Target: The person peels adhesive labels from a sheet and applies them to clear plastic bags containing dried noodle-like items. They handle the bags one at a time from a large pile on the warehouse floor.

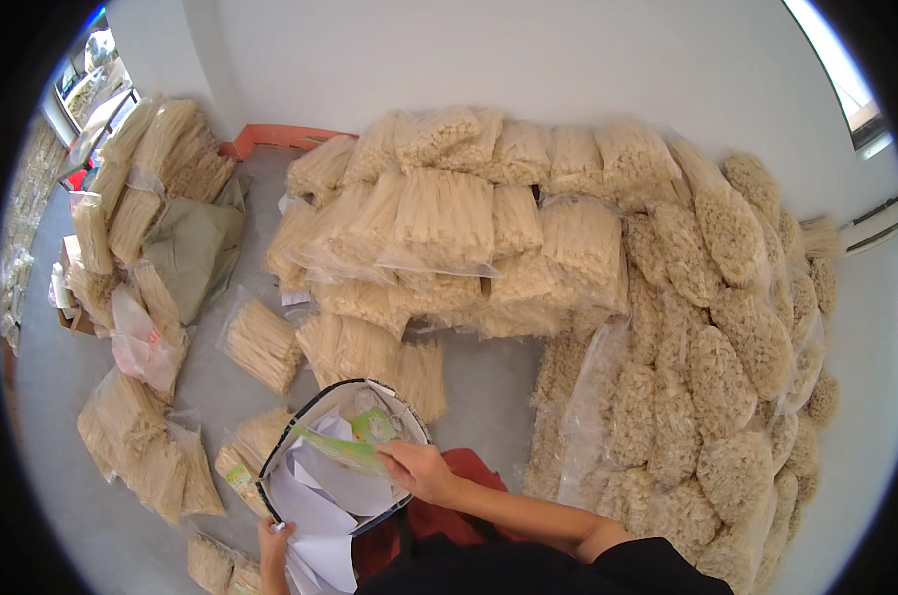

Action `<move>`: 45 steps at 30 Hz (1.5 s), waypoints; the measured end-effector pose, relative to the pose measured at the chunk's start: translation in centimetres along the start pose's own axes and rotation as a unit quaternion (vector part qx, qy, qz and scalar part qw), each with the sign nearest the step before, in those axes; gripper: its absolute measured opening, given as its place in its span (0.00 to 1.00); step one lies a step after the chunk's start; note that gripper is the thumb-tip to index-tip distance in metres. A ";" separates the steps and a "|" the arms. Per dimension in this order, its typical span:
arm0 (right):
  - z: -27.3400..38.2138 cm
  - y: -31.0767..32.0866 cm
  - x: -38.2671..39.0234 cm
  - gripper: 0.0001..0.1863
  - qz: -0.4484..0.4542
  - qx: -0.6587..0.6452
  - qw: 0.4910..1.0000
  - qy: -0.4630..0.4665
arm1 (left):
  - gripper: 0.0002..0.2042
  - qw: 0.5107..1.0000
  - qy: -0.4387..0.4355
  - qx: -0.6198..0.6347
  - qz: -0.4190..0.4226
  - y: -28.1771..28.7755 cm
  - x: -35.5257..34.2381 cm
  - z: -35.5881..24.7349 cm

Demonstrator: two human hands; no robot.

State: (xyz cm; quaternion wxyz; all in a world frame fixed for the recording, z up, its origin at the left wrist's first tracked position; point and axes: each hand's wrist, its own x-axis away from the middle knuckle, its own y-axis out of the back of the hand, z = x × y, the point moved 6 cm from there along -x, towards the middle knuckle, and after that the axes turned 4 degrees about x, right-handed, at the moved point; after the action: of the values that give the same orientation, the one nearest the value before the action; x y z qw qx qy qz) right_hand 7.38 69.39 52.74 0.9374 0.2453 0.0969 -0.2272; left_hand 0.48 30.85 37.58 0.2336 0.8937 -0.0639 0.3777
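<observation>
A white-lined container (424, 428) with a dark rim sits in front of me. White paper sheets (315, 496) lie inside it, some hanging over its near edge. My right hand (421, 472) reaches over the container, closed on a green-and-white printed plastic bag (345, 451). Another green-and-white bag (374, 424) lies in the container beyond it. At the near left corner, my left hand (274, 543) is closed on the container's rim, beside the overhanging paper. Part of its fingers are hidden.
Bagged bundles of pale dried noodle-like sticks (444, 218) are stacked by the wall. A high pile of bagged pale curled pieces (712, 377) stands right. More bundles (137, 436) and a grey-green sack (196, 238) lie left on the grey floor (489, 387).
</observation>
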 end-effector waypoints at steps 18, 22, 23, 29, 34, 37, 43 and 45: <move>-13.1 -3.0 3.1 0.10 0.284 0.134 0.949 0.016 | 0.25 0.945 0.148 0.250 -0.149 -5.8 13.6 23.2; -12.9 -2.9 4.3 0.07 0.256 0.063 0.965 -0.009 | 0.22 0.970 0.128 0.170 -0.118 -6.4 14.2 25.5; -13.3 -3.0 4.9 0.04 0.206 0.015 0.978 -0.022 | 0.25 0.968 0.130 0.179 -0.119 -7.0 14.7 23.2; -19.9 -2.8 9.1 0.09 0.144 0.031 0.958 -0.245 | 0.20 0.914 0.149 0.351 -0.141 -6.8 9.7 30.7; -24.2 -2.2 13.3 0.10 0.155 0.105 0.947 -0.260 | 0.22 0.914 0.214 0.262 -0.222 -5.2 4.9 35.1; -26.6 -2.5 16.0 0.10 0.176 0.124 0.942 -0.257 | 0.21 0.905 0.219 0.264 -0.250 -4.7 1.6 35.8; -29.9 -3.1 19.1 0.10 0.182 0.143 0.922 -0.310 | 0.19 0.876 0.224 0.304 -0.301 -3.1 -4.4 39.8; -30.5 -3.2 19.4 0.10 0.179 0.166 0.913 -0.327 | 0.19 0.867 0.219 0.324 -0.307 -3.6 -7.2 38.4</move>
State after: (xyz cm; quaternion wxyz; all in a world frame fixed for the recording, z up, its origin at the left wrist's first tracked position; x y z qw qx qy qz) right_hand 20.78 74.89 19.43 0.8874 0.3223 -0.3001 -0.1362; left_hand 21.21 15.74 7.90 0.0433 0.7877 0.3929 0.4725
